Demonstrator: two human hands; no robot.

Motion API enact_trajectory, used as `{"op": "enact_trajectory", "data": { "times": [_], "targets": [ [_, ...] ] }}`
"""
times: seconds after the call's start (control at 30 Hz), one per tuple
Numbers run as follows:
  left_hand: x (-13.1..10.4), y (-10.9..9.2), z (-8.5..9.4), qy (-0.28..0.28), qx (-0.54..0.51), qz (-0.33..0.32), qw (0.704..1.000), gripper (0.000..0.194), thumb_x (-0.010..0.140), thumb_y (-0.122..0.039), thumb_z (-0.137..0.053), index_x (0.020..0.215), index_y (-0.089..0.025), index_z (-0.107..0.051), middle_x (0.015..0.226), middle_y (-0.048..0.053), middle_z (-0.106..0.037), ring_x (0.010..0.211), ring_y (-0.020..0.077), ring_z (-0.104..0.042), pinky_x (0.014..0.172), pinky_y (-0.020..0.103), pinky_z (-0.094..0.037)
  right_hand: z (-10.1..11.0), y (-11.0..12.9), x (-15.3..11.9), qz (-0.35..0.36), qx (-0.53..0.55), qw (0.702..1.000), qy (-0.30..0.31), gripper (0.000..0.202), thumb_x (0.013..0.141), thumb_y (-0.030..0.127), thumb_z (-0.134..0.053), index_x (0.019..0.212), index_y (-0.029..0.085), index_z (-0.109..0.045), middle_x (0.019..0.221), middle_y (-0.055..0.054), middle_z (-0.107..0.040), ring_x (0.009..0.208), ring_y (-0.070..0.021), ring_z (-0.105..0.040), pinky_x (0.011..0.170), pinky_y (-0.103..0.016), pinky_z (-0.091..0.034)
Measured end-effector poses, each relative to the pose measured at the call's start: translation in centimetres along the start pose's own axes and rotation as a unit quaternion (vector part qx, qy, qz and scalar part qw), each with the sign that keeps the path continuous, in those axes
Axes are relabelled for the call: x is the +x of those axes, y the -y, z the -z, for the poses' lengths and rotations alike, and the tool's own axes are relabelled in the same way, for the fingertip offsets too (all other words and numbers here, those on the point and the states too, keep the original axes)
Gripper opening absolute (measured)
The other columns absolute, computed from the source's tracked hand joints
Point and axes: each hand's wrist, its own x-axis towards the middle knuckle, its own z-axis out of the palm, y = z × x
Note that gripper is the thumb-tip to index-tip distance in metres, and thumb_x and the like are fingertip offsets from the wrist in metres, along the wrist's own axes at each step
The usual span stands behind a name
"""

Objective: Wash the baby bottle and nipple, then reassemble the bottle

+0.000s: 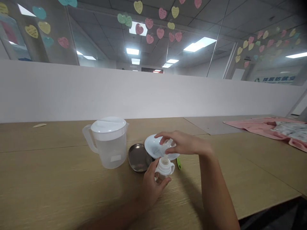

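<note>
The wooden table fills most of the lower view, and a low white wall runs along its far edge. At the far right lies a pink cloth, well apart from the work. On the left side a lidded plastic pitcher stands upright, its handle turned to the left. Between it and the hands are a white bowl and a dark metal dish; the bowl covers the right edge of this dish, and whether they touch, I cannot tell. The right hand, above the bowl, hides part of it and holds a clear cover with bent fingers. The left hand is closed around a small white-topped bottle, just below the cover and slightly tilted. The smallest is a green handle, just beside the bottle, partly hidden.
</note>
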Motion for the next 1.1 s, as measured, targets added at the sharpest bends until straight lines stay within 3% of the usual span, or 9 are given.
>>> {"op": "enact_trajectory", "data": {
  "times": [0.13,0.23,0.33,0.47,0.7,0.87,1.0,1.1],
  "targets": [
    [0.1,-0.2,0.1,0.011,-0.013,0.007,1.0,0.059,0.067,-0.017,-0.066,0.124,-0.021,-0.05,0.122,0.007,-0.059,0.107,0.0231,-0.056,0.082,0.031,-0.049,1.1,-2.9,0.0,-0.032,0.041,0.994,-0.094,0.051,0.076,0.037,-0.061,0.125,0.025,-0.049,0.115,-0.006,-0.06,0.105,-0.0199,-0.055,0.085,-0.032,-0.045],
    [0.1,-0.4,0.1,0.01,-0.003,0.017,1.0,0.06,0.066,-0.016,-0.066,0.124,-0.021,-0.05,0.123,0.007,-0.059,0.108,0.0233,-0.055,0.083,0.031,-0.049,0.6,-5.2,1.7,-0.093,0.005,0.989,-0.118,0.04,0.076,0.037,-0.06,0.112,0.019,-0.055,0.109,-0.008,-0.061,0.101,-0.0201,-0.057,0.083,-0.03,-0.045],
    [0.1,-0.5,0.2,0.008,0.009,0.025,1.0,0.059,0.066,-0.016,-0.066,0.123,-0.021,-0.051,0.123,0.007,-0.059,0.109,0.0237,-0.055,0.082,0.031,-0.048,-1.1,-7.1,4.3,-0.157,-0.042,0.985,-0.064,0.03,0.073,0.033,-0.064,0.097,0.016,-0.059,0.103,-0.008,-0.063,0.092,-0.0195,-0.059,0.074,-0.026,-0.046],
    [0.2,-0.7,0.2,0.014,0.01,0.027,0.999,0.058,0.066,-0.016,-0.065,0.122,-0.02,-0.051,0.123,0.007,-0.059,0.109,0.0236,-0.055,0.081,0.031,-0.048,-3.5,-8.4,7.1,-0.208,0.006,0.975,0.078,0.027,0.077,0.032,-0.06,0.098,0.017,-0.057,0.092,-0.006,-0.066,0.074,-0.0148,-0.061,0.058,-0.021,-0.045],
    [0.2,-1.0,0.3,0.012,-0.01,0.025,1.0,0.058,0.065,-0.018,-0.068,0.121,-0.021,-0.053,0.121,0.007,-0.061,0.107,0.0243,-0.056,0.079,0.03,-0.049,-4.6,-8.8,7.6,-0.203,0.063,0.966,0.146,0.026,0.069,0.022,-0.059,0.095,0.017,-0.058,0.088,-0.006,-0.066,0.079,-0.0164,-0.063,0.056,-0.022,-0.049],
    [0.2,-1.0,0.4,0.009,-0.008,0.021,1.0,0.057,0.066,-0.018,-0.067,0.121,-0.021,-0.053,0.12,0.007,-0.061,0.106,0.0241,-0.057,0.083,0.032,-0.049,-3.6,-8.4,6.9,-0.215,0.042,0.97,0.106,0.029,0.075,0.029,-0.056,0.1,0.014,-0.058,0.093,-0.01,-0.065,0.085,-0.0188,-0.063,0.058,-0.024,-0.05],
    [0.1,-0.9,0.2,-0.001,-0.001,0.017,1.0,0.057,0.065,-0.019,-0.067,0.12,-0.022,-0.054,0.119,0.007,-0.062,0.105,0.0251,-0.057,0.081,0.033,-0.049,-2.0,-6.3,5.1,-0.144,0.115,0.977,0.107,0.035,0.08,0.042,-0.054,0.102,0.015,-0.056,0.098,-0.011,-0.065,0.083,-0.0173,-0.064,0.061,-0.024,-0.051],
    [0.0,-0.6,0.0,-0.015,0.014,0.015,1.0,0.056,0.066,-0.021,-0.068,0.12,-0.022,-0.054,0.12,0.007,-0.061,0.107,0.025,-0.057,0.086,0.034,-0.047,-1.5,-3.9,3.9,-0.117,0.089,0.982,0.119,0.046,0.073,0.05,-0.061,0.105,0.018,-0.054,0.095,-0.007,-0.067,0.074,-0.0158,-0.064,0.058,-0.024,-0.049]
  ]
}}
